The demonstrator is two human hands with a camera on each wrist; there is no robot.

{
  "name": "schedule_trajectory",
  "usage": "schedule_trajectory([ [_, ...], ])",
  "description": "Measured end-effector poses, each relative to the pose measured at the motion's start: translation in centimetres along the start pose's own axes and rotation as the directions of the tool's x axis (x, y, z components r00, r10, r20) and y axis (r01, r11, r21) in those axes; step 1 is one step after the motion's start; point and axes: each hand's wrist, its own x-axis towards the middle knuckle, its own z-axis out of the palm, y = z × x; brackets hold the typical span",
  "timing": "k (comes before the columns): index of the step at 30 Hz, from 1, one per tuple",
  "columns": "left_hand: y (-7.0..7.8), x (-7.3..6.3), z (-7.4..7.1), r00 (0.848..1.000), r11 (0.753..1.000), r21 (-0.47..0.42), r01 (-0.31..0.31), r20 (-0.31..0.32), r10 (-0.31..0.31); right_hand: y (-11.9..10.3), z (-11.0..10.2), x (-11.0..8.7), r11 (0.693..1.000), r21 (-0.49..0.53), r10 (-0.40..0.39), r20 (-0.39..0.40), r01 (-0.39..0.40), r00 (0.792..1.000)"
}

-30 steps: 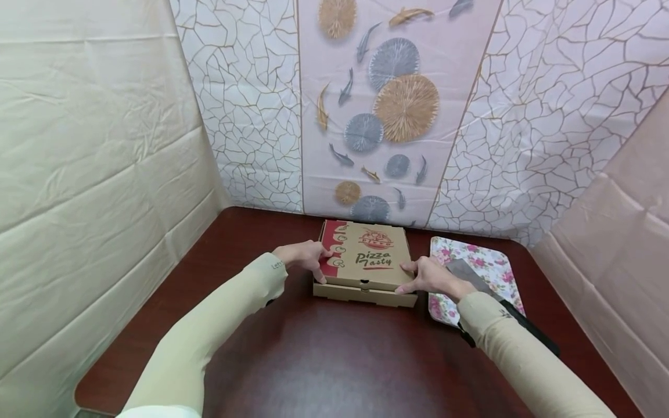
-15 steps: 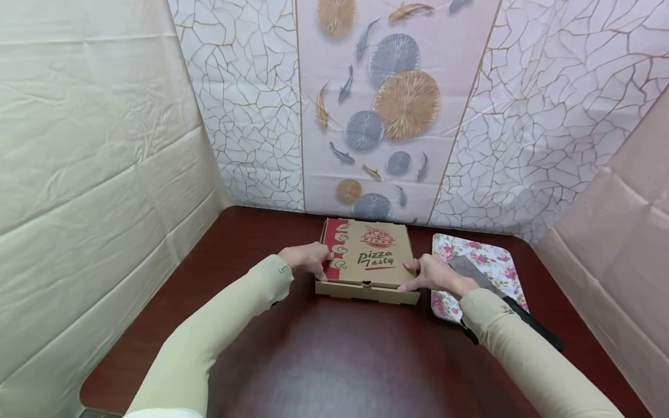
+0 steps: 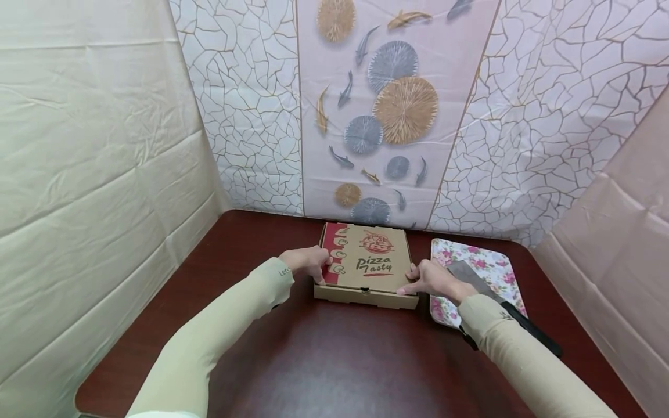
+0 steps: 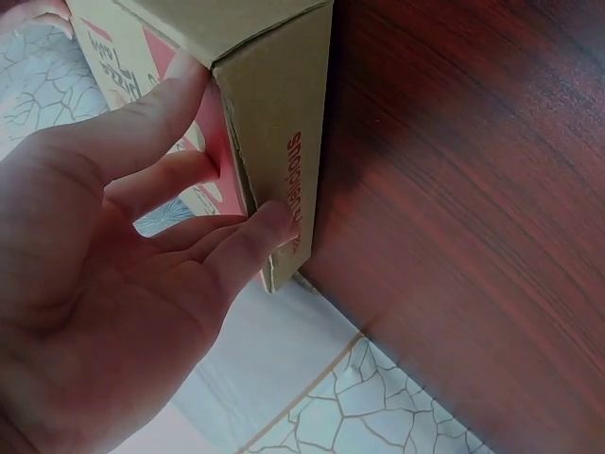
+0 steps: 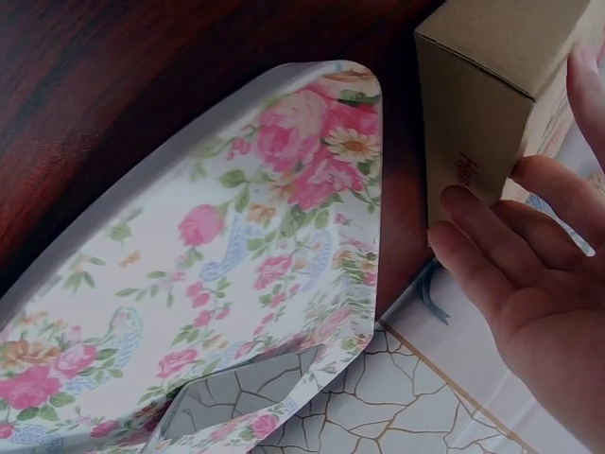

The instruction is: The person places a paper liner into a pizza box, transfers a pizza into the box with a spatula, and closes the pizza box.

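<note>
A brown cardboard pizza box (image 3: 373,255) with a red strip and "Pizza Tasty" print lies on the table, its lid down over the front wall. At its front left corner is my left hand (image 3: 308,262). In the left wrist view that thumb lies at the lid's corner, one finger touches the red strip and others rest on the side wall. My right hand (image 3: 434,278) is at the front right corner, its thumb at the front edge. The right wrist view has its loosely extended fingers (image 5: 473,255) along the box's side.
Right of the box lies a white tray (image 3: 502,258) with pink flowers. Across it rests a flat grey-bladed tool (image 3: 473,277) with a black handle (image 3: 530,328), partly under the right forearm. A patterned wall covering (image 3: 256,104) stands behind the dark red table (image 3: 334,360).
The lid's front edge has come down, narrowing the gap above the front wall. Both hands have stayed at the front corners and lowered slightly with it.
</note>
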Motion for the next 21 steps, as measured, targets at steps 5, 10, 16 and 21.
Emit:
schedule_trajectory([
  [5, 0.1, -0.14, -0.01, 1.0, 1.0, -0.021, -0.002, 0.012, 0.003, -0.1, 0.2, -0.34, 1.0, -0.001, 0.011, 0.004, -0.011, 1.0],
  [10, -0.08, -0.19, 0.09, 1.0, 0.999, 0.028, -0.023, 0.012, 0.023, -0.34, 0.42, -0.44, 0.998, -0.057, -0.017, -0.002, 0.017, 1.0],
  [16, -0.31, -0.26, -0.06, 1.0, 1.0, 0.029, -0.007, 0.007, 0.006, -0.8, 0.37, -0.42, 0.996, -0.078, -0.034, 0.0, 0.033, 0.999],
  [21, -0.22, -0.68, -0.5, 1.0, 0.999, 0.039, 0.004, 0.011, -0.004, -0.81, 0.05, -0.28, 0.995, -0.092, -0.044, -0.001, 0.043, 0.999],
])
